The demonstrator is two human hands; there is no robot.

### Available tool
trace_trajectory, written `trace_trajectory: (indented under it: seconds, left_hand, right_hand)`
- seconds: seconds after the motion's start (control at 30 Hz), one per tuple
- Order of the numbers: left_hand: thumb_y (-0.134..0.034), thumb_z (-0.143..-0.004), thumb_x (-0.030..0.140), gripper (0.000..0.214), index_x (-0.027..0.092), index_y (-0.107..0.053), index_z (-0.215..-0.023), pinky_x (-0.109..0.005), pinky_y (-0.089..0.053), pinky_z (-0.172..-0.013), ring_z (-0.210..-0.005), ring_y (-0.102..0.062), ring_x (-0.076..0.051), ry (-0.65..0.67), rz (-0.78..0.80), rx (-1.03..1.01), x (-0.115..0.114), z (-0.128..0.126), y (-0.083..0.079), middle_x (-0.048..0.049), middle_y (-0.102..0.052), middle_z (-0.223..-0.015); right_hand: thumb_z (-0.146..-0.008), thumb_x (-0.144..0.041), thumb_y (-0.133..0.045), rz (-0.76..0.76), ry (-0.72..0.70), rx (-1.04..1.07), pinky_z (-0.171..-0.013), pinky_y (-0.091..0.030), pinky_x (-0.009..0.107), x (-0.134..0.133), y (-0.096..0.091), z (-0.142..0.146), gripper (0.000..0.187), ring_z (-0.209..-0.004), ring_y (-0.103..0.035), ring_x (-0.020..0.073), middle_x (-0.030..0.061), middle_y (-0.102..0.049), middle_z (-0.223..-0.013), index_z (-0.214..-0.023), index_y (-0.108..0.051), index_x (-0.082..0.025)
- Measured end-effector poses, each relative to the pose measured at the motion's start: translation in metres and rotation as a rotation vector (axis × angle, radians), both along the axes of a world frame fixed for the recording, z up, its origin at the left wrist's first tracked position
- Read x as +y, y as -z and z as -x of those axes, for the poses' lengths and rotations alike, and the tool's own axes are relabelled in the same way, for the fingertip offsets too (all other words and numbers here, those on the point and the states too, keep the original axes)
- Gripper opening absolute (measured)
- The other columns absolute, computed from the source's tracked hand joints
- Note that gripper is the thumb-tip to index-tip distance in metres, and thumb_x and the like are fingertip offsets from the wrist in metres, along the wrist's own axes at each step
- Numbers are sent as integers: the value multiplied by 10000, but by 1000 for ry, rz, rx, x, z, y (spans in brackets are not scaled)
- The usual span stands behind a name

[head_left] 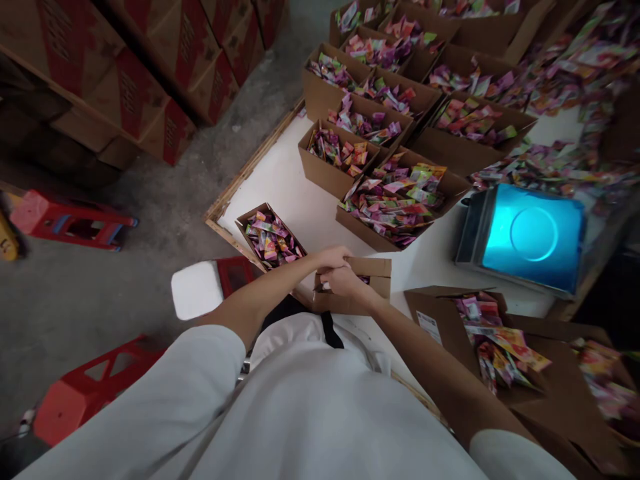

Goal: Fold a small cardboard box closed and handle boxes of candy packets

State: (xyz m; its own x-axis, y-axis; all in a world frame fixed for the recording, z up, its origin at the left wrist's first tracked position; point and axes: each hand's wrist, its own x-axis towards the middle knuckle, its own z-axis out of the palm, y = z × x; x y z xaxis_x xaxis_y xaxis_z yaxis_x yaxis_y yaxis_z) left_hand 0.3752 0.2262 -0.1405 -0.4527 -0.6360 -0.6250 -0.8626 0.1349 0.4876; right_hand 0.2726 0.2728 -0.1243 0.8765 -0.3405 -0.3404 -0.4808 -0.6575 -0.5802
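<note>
My left hand (pixel 332 257) and my right hand (pixel 344 280) meet over the left end of a small cardboard box (pixel 376 268) at the table's near edge. Both have curled fingers; what they grip is hidden, though a small white bit shows under the right one. The box's flaps are partly folded in, and a few colourful packets show through the gap. Left of my hands, a small open carton (pixel 298 248) holds purple, pink and yellow packets (pixel 273 239), partly covered by my left forearm.
Several open cartons of packets (pixel 400 193) fill the table (pixel 265 180) beyond my hands. A scale with a blue top (pixel 533 237) stands right. Another open carton (pixel 425 313) is nearer right. Red stools (pixel 65 220) and stacked printed boxes (pixel 145 100) are on the left.
</note>
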Motion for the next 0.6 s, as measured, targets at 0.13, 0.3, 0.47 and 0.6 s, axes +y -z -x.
trace_trajectory:
  seconds: [0.13,0.3,0.47,0.6]
  left_hand:
    - [-619,-733,282,172,148,-691,-814,-224,-346,-588,-636,-475,-122,2,-5,-5,0,1,2,25,-595,-656]
    - [-631,-696,258,173,165,-706,-822,-229,-358,-610,-647,-489,-133,23,-23,-38,1,7,-6,18,-610,-655]
    - [-623,-690,246,244,167,-716,-902,-227,-381,-659,-720,-538,-146,0,-41,-76,4,10,-11,-9,-663,-784]
    - [-591,-713,250,281,158,-706,-951,-213,-400,-680,-762,-566,-149,-8,-55,-63,8,8,-20,-20,-683,-858]
  right_hand:
    - [-817,-104,-447,-5,35,39,-795,-441,263,2,1,-1,389,-1012,-602,219,83,-663,-1114,-1115,-672,-212]
    - [-893,-190,-455,7,152,120,-827,-470,322,14,1,-10,292,-979,-616,226,124,-661,-1082,-1102,-654,-144]
    - [-919,-372,-532,7,234,156,-884,-493,394,33,-1,-40,342,-991,-608,208,116,-633,-1102,-1130,-595,-110]
    - [-939,-330,-502,24,288,137,-867,-515,389,45,-7,-32,310,-993,-607,199,107,-612,-1135,-1156,-567,-118]
